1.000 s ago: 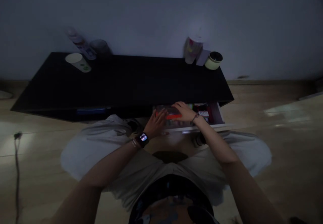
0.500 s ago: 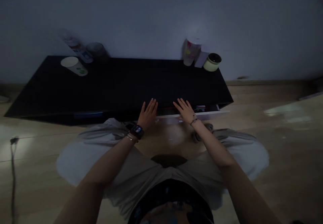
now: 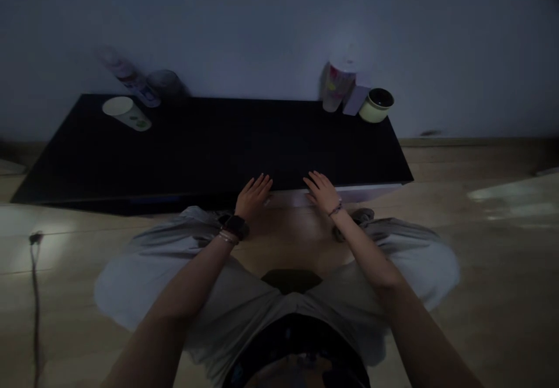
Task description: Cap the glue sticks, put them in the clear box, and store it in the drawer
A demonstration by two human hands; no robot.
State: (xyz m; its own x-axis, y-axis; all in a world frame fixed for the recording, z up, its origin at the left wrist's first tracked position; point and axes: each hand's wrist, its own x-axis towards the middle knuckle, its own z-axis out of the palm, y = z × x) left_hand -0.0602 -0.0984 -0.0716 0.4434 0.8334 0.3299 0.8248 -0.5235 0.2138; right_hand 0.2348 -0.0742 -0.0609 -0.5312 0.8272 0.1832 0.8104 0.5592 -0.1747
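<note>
Head view: the left hand [image 3: 252,197] and right hand [image 3: 322,193] hang released, fingers spread, grasping nothing, right at the white drawer front [image 3: 367,193], which sits shut beneath the black worktop [image 3: 209,149].

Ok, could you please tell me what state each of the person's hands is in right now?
Left hand: open, holding nothing.
Right hand: open, holding nothing.

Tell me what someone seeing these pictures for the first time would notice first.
The two bare hands stand out first: the left hand, with a black smartwatch on its wrist, and the right hand are side by side at the front edge of the low black cabinet. On top, a paper cup lies tipped over at the back left, and a pale yellow pot sits at the back right.
</note>
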